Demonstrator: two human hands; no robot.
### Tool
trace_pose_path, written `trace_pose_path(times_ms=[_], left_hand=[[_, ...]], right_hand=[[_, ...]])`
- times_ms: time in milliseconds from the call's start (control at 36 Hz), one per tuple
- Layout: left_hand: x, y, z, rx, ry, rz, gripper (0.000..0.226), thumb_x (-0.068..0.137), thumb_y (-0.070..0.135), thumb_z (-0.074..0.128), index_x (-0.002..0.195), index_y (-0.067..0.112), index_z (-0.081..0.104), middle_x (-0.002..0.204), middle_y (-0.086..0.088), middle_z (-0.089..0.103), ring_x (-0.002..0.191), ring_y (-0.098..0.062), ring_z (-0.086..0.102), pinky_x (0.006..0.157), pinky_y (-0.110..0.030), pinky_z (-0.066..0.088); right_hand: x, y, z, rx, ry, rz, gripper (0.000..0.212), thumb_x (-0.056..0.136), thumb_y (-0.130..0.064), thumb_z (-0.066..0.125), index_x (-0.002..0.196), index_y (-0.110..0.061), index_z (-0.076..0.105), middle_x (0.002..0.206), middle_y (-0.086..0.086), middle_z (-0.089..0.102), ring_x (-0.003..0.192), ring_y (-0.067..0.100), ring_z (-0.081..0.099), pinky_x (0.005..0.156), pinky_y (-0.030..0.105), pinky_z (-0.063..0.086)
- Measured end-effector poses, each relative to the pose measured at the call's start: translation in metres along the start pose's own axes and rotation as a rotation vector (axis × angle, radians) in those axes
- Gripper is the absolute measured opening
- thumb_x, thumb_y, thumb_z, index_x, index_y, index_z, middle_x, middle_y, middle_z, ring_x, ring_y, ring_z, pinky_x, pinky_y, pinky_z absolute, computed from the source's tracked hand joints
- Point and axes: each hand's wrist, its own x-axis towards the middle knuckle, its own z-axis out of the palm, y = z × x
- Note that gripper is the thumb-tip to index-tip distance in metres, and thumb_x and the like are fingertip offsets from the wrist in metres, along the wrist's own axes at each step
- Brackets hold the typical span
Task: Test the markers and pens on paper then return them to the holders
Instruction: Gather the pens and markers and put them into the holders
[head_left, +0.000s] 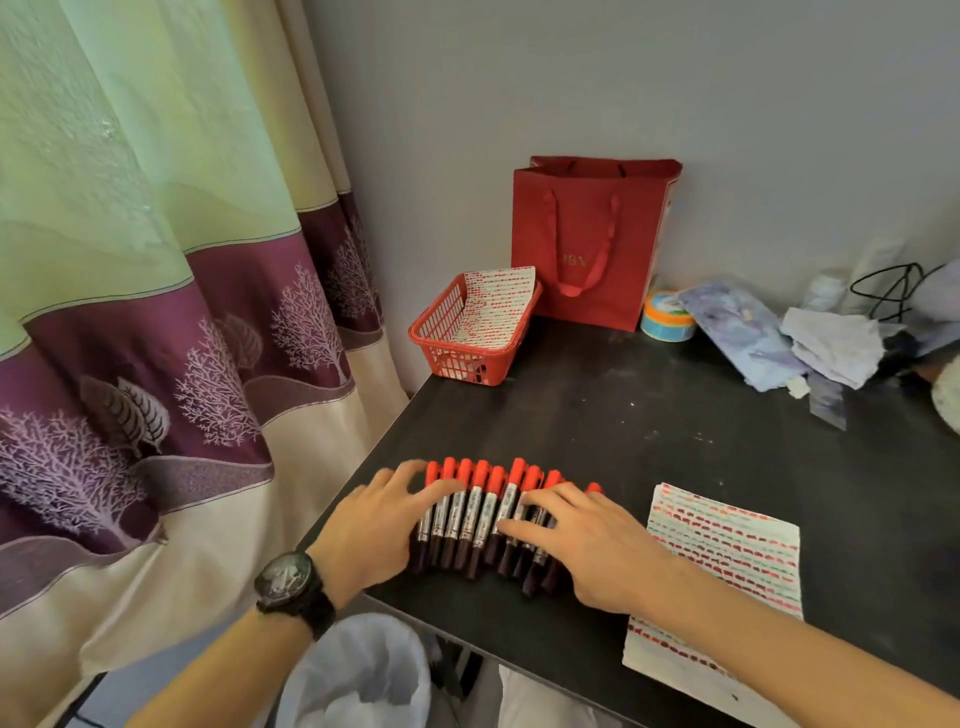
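Red-capped markers (479, 512): one row at black counter (675, 415) near-left edge; left hand (374, 525), right hand (597, 551) flat on them, grips wide. Open counter beyond; marked paper (737, 545) right.

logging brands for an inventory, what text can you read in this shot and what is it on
No text reads with certainty.
Red gift bag: faint gold letters on the front, perhaps "IBA", too dim to confirm.
Markers: printed white barrel labels, blurred.
Tape roll: printed side, blurred.
Wristwatch: dial too small to read.
Sheet by the markers and sheet in the red basket: only test strokes, no words.
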Motion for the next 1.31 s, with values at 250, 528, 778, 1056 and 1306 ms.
trace_pose_path(times_ms=[250, 528, 778, 1056, 1306], left_hand=[[0.025, 0.006, -0.011, 0.476, 0.066, 0.489, 0.104, 0.056, 0.01, 0.084, 0.144, 0.036, 0.037, 0.151, -0.008, 0.042, 0.122, -0.028, 0.057, 0.093, -0.041, 0.054], [0.031, 0.01, -0.021, 0.573, -0.013, 0.608, 0.104, 0.055, 0.019, 0.09, 0.143, 0.033, 0.036, 0.154, -0.012, 0.034, 0.125, -0.032, 0.053, 0.097, -0.047, 0.052], [0.044, 0.03, -0.019, 0.748, 0.016, 0.695, 0.091, 0.067, 0.016, 0.085, 0.14, 0.019, 0.031, 0.153, -0.025, 0.033, 0.139, -0.039, 0.038, 0.115, -0.052, 0.034], [0.061, 0.027, -0.014, 0.775, -0.02, 0.701, 0.107, 0.055, 0.025, 0.09, 0.142, 0.017, 0.028, 0.151, -0.023, 0.032, 0.141, -0.039, 0.031, 0.117, -0.054, 0.027], [0.081, 0.029, -0.009, 0.835, -0.061, 0.725, 0.107, 0.057, 0.033, 0.088, 0.14, 0.017, 0.023, 0.15, -0.016, 0.029, 0.141, -0.036, 0.025, 0.121, -0.055, 0.016]], right_hand=[[0.014, -0.006, -0.006, -0.068, -0.021, 0.024, 0.089, 0.078, -0.012, 0.073, 0.149, -0.036, 0.026, 0.15, 0.009, 0.029, 0.133, 0.034, 0.032, 0.099, 0.045, 0.04], [0.027, 0.005, -0.014, -0.141, -0.108, 0.015, 0.096, 0.073, -0.016, 0.08, 0.148, -0.038, 0.024, 0.153, 0.01, 0.022, 0.134, 0.034, 0.029, 0.103, 0.048, 0.038], [0.036, 0.017, -0.019, -0.209, -0.185, 0.013, 0.094, 0.071, -0.024, 0.082, 0.148, -0.03, 0.028, 0.159, 0.01, 0.017, 0.142, 0.035, 0.021, 0.112, 0.049, 0.031], [0.039, 0.031, -0.031, -0.336, -0.141, -0.03, 0.065, 0.077, -0.031, 0.072, 0.137, -0.025, 0.044, 0.146, 0.01, 0.04, 0.137, 0.035, 0.027, 0.109, 0.044, 0.029], [0.049, 0.034, -0.03, -0.405, -0.205, -0.044, 0.057, 0.078, -0.039, 0.07, 0.131, -0.026, 0.054, 0.136, 0.008, 0.05, 0.135, 0.032, 0.031, 0.117, 0.051, 0.016]])
